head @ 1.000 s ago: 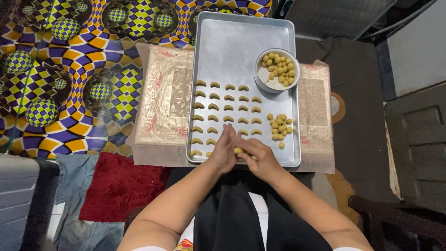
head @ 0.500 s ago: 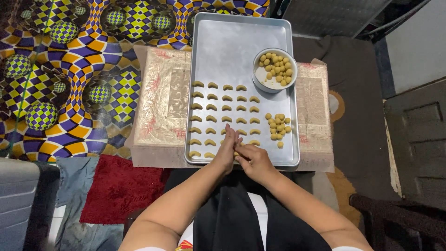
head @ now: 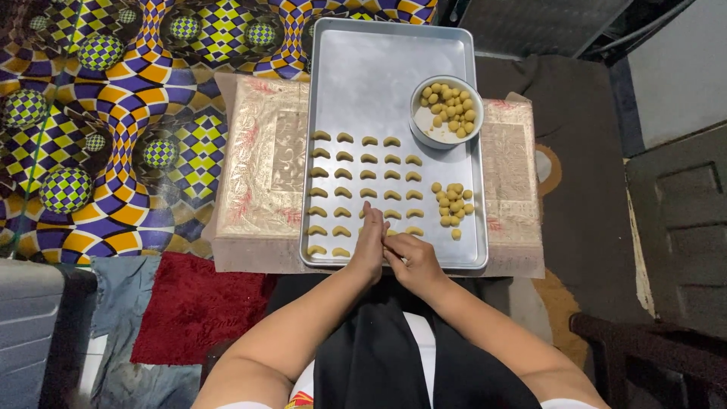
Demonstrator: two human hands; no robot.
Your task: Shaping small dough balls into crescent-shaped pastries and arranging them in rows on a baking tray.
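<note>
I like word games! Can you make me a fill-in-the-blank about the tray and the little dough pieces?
1. The loose dough balls lie to the ____ of the crescent rows.
2. The white bowl stands on the metal ____.
3. The left hand and right hand are pressed ____.

Missing words: right; tray; together

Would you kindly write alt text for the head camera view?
Seen from above, a person's left hand and right hand press together over a metal baking tray holding rows of crescent dough pieces, a pile of dough balls and a white bowl of more.
</note>
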